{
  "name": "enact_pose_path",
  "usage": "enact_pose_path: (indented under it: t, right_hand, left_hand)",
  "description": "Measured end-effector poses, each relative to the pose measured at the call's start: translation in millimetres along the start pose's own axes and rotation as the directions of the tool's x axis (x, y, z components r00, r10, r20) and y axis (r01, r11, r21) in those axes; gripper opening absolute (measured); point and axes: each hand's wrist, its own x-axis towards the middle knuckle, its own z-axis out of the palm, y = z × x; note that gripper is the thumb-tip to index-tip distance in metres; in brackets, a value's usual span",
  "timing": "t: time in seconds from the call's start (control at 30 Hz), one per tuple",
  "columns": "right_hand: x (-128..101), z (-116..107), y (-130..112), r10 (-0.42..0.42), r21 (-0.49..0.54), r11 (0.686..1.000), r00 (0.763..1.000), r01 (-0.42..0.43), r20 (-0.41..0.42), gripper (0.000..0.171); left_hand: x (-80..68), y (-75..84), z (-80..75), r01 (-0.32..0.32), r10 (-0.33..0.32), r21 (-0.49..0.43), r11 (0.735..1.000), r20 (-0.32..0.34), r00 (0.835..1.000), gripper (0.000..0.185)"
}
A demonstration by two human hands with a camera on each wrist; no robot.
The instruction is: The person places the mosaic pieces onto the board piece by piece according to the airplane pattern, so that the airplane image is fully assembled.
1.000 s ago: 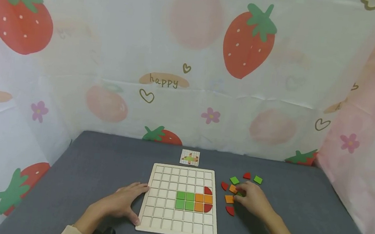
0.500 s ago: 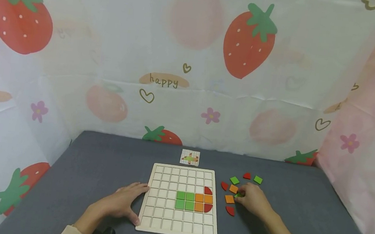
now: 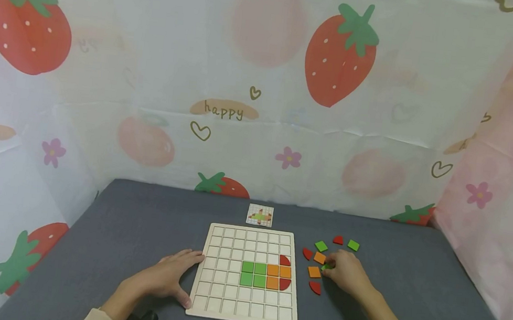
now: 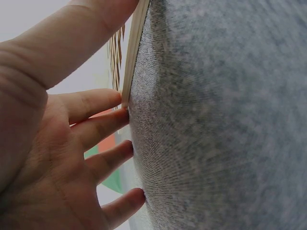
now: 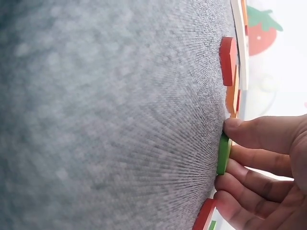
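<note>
Light wooden grid board (image 3: 221,304) lies on the dark cloth. Green, orange and red tiles fill several cells on its right half. My left hand (image 3: 164,276) rests along the board's left edge, fingers extended and spread; in the left wrist view the thumb and fingertips lie near the wooden edge (image 4: 136,52). To the right of the board, my right hand (image 3: 346,270) pinches a green tile (image 5: 223,153) between thumb and fingers, close down on the cloth. In the head view the fingers hide most of that tile.
Around the right hand lie loose pieces: orange squares (image 3: 314,272), red quarter-circles (image 3: 314,288) and green squares (image 3: 320,246). A small pattern card (image 3: 259,216) lies behind the board. A strawberry-print curtain (image 3: 256,165) borders the table's back and sides.
My right fingers have shifted slightly to the right, uncovering more of the upper orange square and the green tile. The left hand and the board have stayed put.
</note>
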Motion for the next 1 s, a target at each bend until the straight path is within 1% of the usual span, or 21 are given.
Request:
enact_pose_path:
  t: [0.3,0.6,0.8,1.0]
  right_hand:
    - [-0.9,-3.4,1.4,-0.007,0.017,1.0,1.0,0.007,0.006,0.019]
    - [-0.4,-5.2,-0.9,-0.029,0.01,1.0,1.0,0.029,-0.012,0.019]
    - [1.9,-7.1,-10.8,-0.073,0.014,0.997,0.996,0.073,-0.05,0.023]
    - [1.8,-2.9,-24.6,-0.101,0.061,0.993,0.995,0.103,-0.026,0.022]
  left_hand:
    - [1.7,-0.7,1.1,-0.012,0.012,-0.001,1.0,-0.004,1.0,0.103]
    - [1.3,1.0,0.7,-0.008,0.008,-0.001,1.0,-0.009,1.0,0.103]
    - [0.4,2.4,-0.1,-0.011,0.011,0.0,1.0,-0.01,1.0,0.104]
    - [0.6,0.4,0.4,0.006,-0.006,-0.004,1.0,0.003,1.0,0.104]
